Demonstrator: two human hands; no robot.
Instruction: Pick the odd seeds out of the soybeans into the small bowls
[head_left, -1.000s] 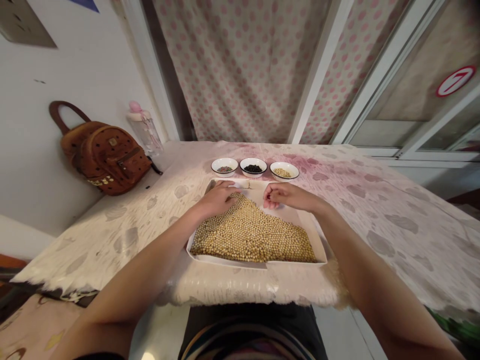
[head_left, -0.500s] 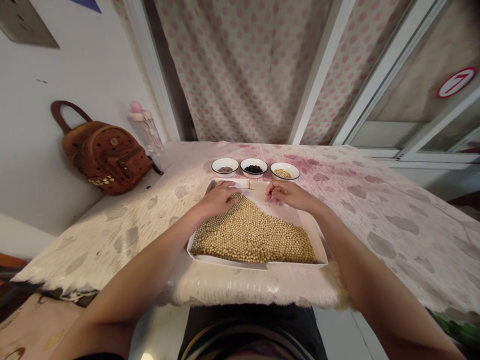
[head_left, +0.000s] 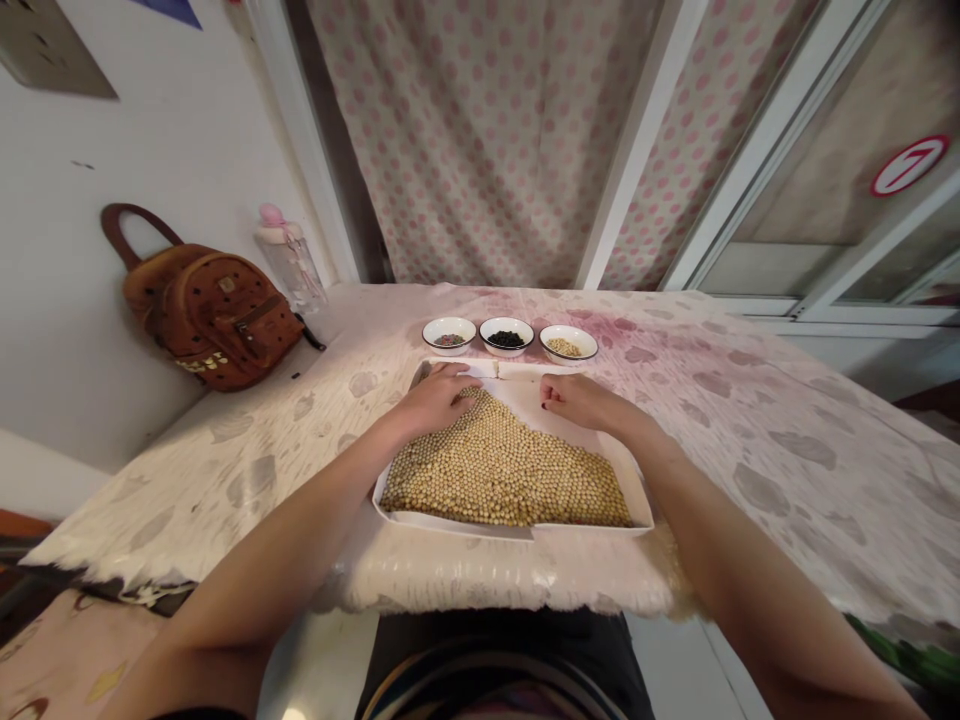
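A shallow white box point(head_left: 637, 490) stands in front of me, with pale yellow soybeans point(head_left: 510, 470) spread thickly over most of its floor. My left hand point(head_left: 439, 400) lies at the box's far left corner, fingers stretched toward the far wall and thumb close to the beans. Over the bare far right part of the box, my right hand point(head_left: 574, 400) is closed, its fingertips curled inward. A tiny dark spot shows at those fingertips; what they hold, if anything, is too small to make out.
Beyond the box stand three white dark-rimmed bowls: one with mixed small bits point(head_left: 449, 337), one with black beans point(head_left: 507, 337), one with pale beans point(head_left: 568, 343). A brown backpack point(head_left: 225, 315) and a clear bottle point(head_left: 292, 260) are at the left by the wall.
My right hand has curled its fingers from a loose spread into a closed shape and shifted slightly to the right. The left hand keeps its place.
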